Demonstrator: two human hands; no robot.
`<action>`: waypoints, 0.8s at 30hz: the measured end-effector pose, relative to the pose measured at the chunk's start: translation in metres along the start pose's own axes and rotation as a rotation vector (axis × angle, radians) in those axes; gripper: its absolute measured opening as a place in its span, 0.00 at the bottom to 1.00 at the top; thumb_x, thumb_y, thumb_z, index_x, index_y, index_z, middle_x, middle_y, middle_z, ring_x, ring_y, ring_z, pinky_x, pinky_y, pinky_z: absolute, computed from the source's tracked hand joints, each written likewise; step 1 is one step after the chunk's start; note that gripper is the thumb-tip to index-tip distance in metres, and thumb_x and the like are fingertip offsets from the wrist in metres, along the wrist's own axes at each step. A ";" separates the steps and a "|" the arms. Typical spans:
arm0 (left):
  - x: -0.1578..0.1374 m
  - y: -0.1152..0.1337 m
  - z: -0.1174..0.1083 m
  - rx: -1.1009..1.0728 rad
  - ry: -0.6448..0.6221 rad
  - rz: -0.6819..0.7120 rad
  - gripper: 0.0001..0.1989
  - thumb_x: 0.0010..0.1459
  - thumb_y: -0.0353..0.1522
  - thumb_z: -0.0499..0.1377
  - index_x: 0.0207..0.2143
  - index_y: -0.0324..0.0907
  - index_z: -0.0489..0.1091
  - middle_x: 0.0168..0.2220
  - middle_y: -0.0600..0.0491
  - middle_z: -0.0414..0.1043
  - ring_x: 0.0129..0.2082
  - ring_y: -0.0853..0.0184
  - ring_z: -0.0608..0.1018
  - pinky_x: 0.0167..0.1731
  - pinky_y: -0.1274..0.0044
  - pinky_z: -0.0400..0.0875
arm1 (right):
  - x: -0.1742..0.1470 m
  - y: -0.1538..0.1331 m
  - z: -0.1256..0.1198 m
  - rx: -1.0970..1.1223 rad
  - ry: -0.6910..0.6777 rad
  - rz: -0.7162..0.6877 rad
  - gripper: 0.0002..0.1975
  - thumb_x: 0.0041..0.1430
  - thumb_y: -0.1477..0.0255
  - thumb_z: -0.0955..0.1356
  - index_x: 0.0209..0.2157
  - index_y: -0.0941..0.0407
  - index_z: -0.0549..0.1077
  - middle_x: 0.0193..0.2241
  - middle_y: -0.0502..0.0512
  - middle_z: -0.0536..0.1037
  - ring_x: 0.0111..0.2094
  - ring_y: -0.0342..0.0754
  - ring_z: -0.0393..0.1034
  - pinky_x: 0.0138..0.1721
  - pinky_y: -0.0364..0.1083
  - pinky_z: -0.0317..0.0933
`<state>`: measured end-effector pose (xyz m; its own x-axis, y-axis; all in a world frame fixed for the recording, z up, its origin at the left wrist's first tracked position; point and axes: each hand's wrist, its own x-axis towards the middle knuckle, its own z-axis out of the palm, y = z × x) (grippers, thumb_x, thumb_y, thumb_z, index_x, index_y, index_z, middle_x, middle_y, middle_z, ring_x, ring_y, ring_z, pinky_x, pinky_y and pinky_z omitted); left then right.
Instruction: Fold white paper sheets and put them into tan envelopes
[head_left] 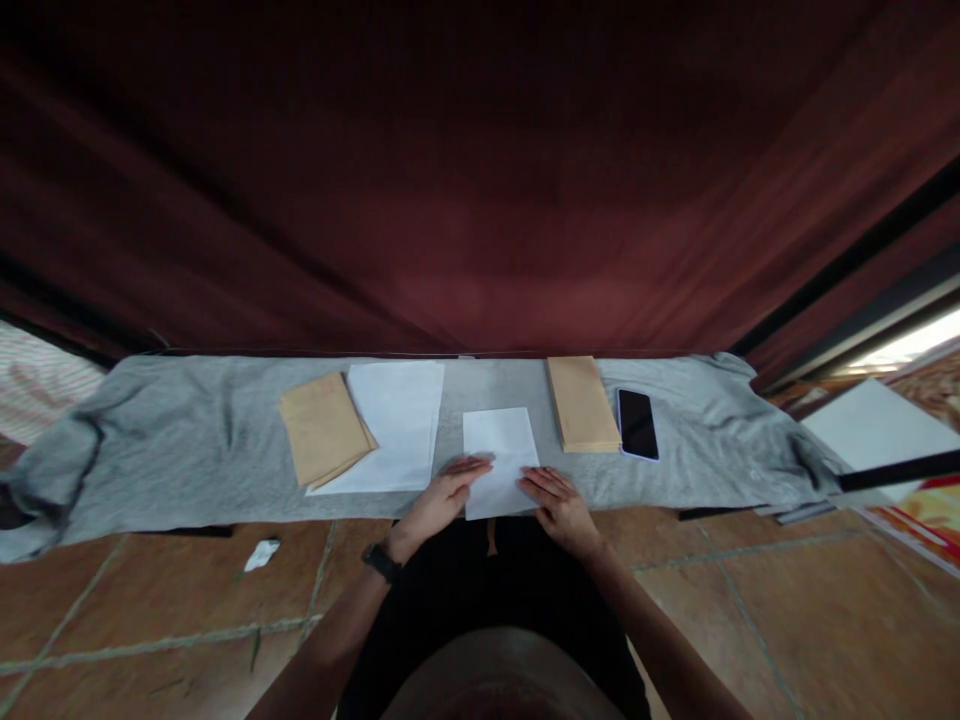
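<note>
A white sheet of paper [498, 438] lies on the grey cloth in front of me, near the table's front edge; it looks folded. My left hand [445, 492] rests at its left edge, fingers stretched out over the paper. On the opposite edge lies my right hand [561, 508], its fingers extended and touching the sheet. Neither hand grips anything that I can see. Left of the sheet is a stack of larger white paper [401, 425], with brown envelopes [324, 425] partly over it. A neat pile of brown envelopes [583, 403] sits to the right.
Beside the right-hand pile lies a phone [637, 425] with a dark screen. The narrow table wears a grey cloth [202, 430], and a dark red curtain [480, 220] hangs behind it. A white crumpled scrap [262, 554] is on the tiled floor [360, 580].
</note>
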<state>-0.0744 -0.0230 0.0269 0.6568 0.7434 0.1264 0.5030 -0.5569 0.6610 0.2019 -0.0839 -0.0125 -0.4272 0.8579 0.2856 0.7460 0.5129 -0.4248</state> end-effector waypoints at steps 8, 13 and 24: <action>0.064 0.012 0.048 0.333 -0.125 0.002 0.26 0.72 0.41 0.41 0.68 0.44 0.56 0.71 0.51 0.52 0.71 0.64 0.51 0.70 0.63 0.46 | -0.001 0.001 0.001 -0.013 -0.032 -0.011 0.30 0.57 0.80 0.65 0.62 0.53 0.68 0.63 0.55 0.68 0.65 0.51 0.61 0.68 0.59 0.51; 0.069 -0.013 0.044 0.430 -0.029 -0.046 0.26 0.72 0.40 0.42 0.69 0.44 0.52 0.71 0.51 0.49 0.72 0.63 0.50 0.70 0.62 0.46 | -0.001 0.002 0.001 0.003 -0.048 0.007 0.31 0.56 0.80 0.66 0.62 0.53 0.67 0.64 0.55 0.67 0.65 0.51 0.61 0.68 0.59 0.50; -0.022 -0.023 0.008 0.211 0.025 0.002 0.28 0.63 0.23 0.48 0.64 0.47 0.62 0.67 0.52 0.61 0.67 0.66 0.62 0.67 0.62 0.57 | 0.001 0.010 0.004 0.128 0.041 0.046 0.27 0.57 0.84 0.65 0.56 0.49 0.74 0.58 0.52 0.75 0.59 0.48 0.68 0.65 0.57 0.56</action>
<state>-0.0960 -0.0294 0.0028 0.6450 0.7498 0.1474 0.6102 -0.6215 0.4913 0.2066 -0.0777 -0.0200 -0.3712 0.8799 0.2967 0.6916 0.4752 -0.5439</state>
